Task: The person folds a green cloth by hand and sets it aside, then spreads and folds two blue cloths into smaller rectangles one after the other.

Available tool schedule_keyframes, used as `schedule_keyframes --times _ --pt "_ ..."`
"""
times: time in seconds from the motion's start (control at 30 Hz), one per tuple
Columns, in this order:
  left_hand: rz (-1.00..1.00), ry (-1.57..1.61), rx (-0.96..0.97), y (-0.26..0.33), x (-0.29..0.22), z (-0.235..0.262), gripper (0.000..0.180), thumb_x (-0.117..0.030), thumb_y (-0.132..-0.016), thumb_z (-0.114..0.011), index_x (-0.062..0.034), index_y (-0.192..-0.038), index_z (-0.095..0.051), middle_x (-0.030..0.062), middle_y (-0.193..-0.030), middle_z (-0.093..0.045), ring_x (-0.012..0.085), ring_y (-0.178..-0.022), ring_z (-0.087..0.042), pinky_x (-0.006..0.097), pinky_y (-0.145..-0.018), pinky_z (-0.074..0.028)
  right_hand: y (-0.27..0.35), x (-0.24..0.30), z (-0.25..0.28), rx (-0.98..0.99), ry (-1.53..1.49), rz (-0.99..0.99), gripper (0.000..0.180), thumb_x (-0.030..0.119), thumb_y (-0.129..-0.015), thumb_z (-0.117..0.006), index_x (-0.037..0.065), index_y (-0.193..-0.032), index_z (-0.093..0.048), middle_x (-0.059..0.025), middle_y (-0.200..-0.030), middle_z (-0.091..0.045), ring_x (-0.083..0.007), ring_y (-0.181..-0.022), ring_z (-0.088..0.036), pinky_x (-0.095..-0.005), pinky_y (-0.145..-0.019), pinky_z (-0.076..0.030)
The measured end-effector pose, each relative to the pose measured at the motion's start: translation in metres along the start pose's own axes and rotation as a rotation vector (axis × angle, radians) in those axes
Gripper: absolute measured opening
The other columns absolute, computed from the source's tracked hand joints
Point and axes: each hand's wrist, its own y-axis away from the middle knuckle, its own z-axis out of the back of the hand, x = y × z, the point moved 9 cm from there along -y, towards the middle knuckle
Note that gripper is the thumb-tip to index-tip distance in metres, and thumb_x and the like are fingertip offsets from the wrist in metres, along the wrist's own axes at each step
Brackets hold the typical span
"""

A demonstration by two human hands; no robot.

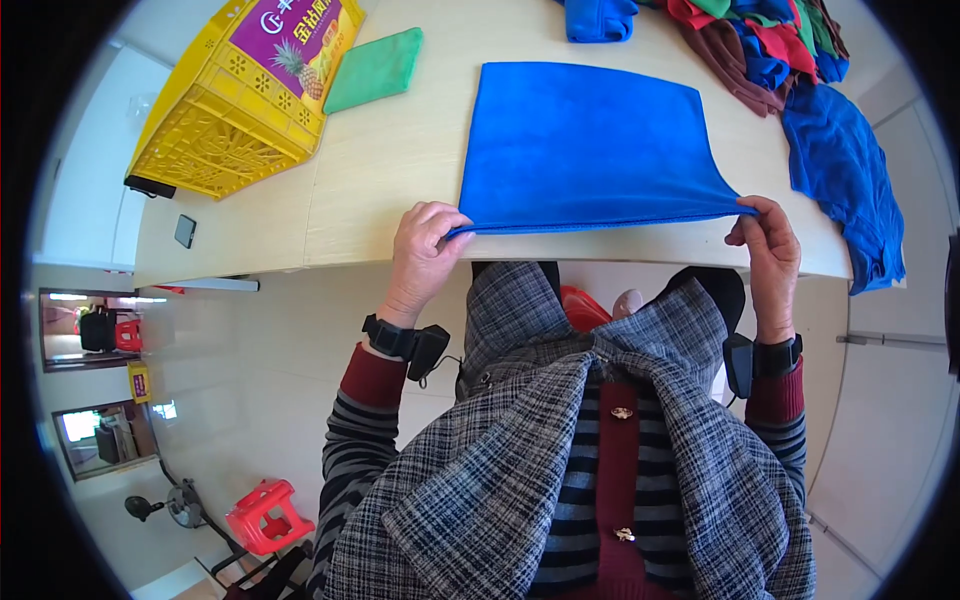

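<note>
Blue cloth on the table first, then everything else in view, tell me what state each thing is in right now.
blue cloth: spread flat, near corners pinched
left hand: gripping the near left corner
right hand: pinching the near right corner
green cloth: folded, lying flat
yellow crate: tipped on its side
cloth pile: loose, unfolded heap
dark blue cloth: crumpled, draped over the table edge
phone: lying flat, screen dark
</note>
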Motion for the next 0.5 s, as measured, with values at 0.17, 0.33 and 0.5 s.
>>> schedule_keyframes --times 0.17,0.33,0.5 --pt "0.029 0.094 -0.097 -0.022 0.001 0.020 0.016 0.000 -0.080 -0.076 -0.0030 -0.094 -0.069 0.0092 -0.093 -0.067 0.0263 -0.084 -0.065 0.035 -0.077 -0.053 -0.021 0.014 0.007 0.026 0.038 0.058 0.021 0.003 -0.103 -0.054 0.003 -0.121 -0.065 -0.0005 -0.085 -0.062 -0.0079 -0.078 -0.060 -0.0228 -0.077 -0.051" --pt "-0.016 0.193 -0.289 -0.083 -0.043 0.103 0.011 0.000 -0.091 -0.071 -0.0007 -0.100 -0.067 0.0030 -0.093 -0.064 0.0113 -0.081 -0.058 0.025 -0.074 -0.049 -0.057 0.108 0.038 -0.010 0.045 0.209 0.021 0.005 -0.103 -0.055 0.001 -0.121 -0.066 -0.0008 -0.086 -0.062 -0.0076 -0.078 -0.059 -0.0222 -0.077 -0.050" --pt "-0.126 0.273 -0.428 -0.132 -0.083 0.160 0.009 -0.004 -0.094 -0.071 -0.0008 -0.101 -0.067 -0.0001 -0.092 -0.063 0.0096 -0.080 -0.057 0.024 -0.074 -0.048 -0.084 0.170 0.051 -0.045 0.121 0.390 0.021 0.009 -0.103 -0.058 0.004 -0.122 -0.067 0.0004 -0.086 -0.063 -0.0070 -0.078 -0.059 -0.0216 -0.076 -0.050"
